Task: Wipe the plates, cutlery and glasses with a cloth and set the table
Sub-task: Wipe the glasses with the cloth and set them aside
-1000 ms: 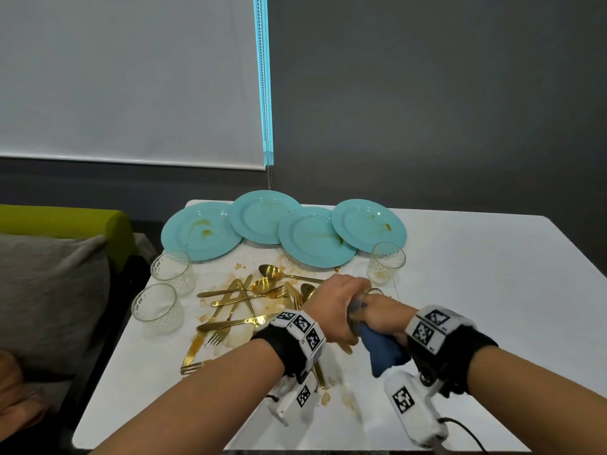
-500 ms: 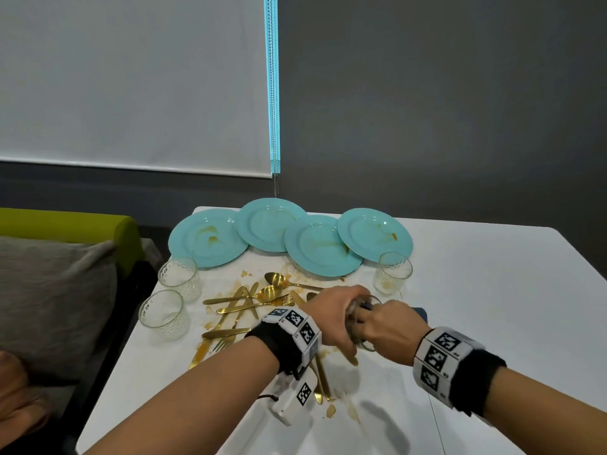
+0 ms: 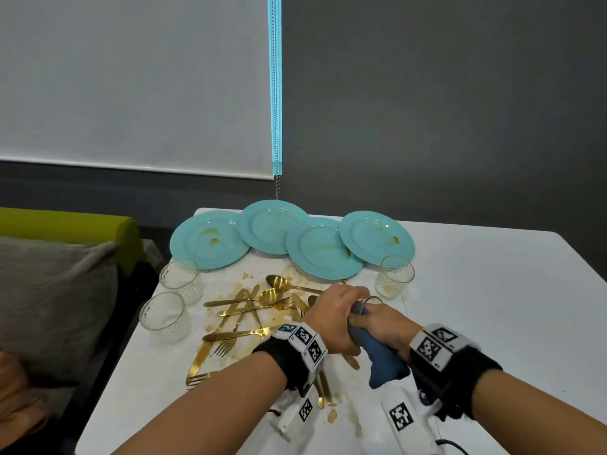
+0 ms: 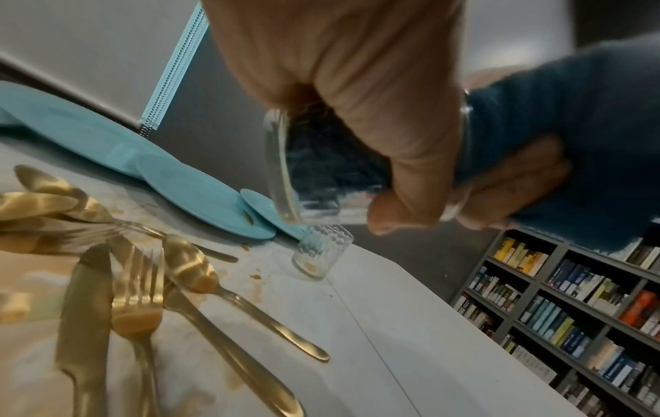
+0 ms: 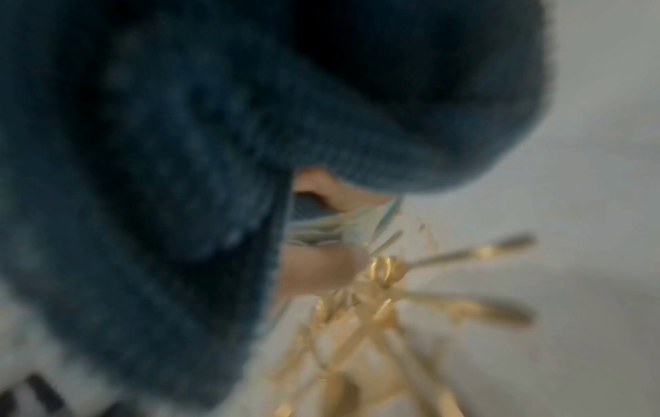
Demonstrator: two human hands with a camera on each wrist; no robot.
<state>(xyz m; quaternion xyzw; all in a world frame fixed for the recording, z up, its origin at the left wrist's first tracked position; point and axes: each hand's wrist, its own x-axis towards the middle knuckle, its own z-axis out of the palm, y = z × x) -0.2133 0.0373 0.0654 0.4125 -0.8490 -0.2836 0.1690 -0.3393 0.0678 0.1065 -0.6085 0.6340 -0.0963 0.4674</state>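
Note:
My left hand (image 3: 338, 318) grips a clear glass (image 4: 303, 180) held on its side above the table. My right hand (image 3: 381, 323) holds a dark blue cloth (image 3: 377, 359) and pushes part of it into the glass's mouth; cloth (image 4: 578, 135) shows inside the glass in the left wrist view. The cloth (image 5: 178, 169) fills the blurred right wrist view. Several stained turquoise plates (image 3: 322, 251) overlap at the table's far side. Gold cutlery (image 3: 249, 310) lies in a heap on a brown spill. Three more glasses stand on the table: two at the left (image 3: 180, 279) (image 3: 164, 316) and one at the right (image 3: 394, 275).
The white table (image 3: 492, 290) has brown smears round the cutlery. A green sofa with a grey cushion (image 3: 56, 290) stands at the left. A blind cord (image 3: 277, 93) hangs behind the plates. A bookshelf (image 4: 571, 296) shows at the right in the left wrist view.
My right hand has twisted with the cloth in the glass: the cloth's tail hung below, went out of sight, and now hangs below the wrist again. The head view has shifted.

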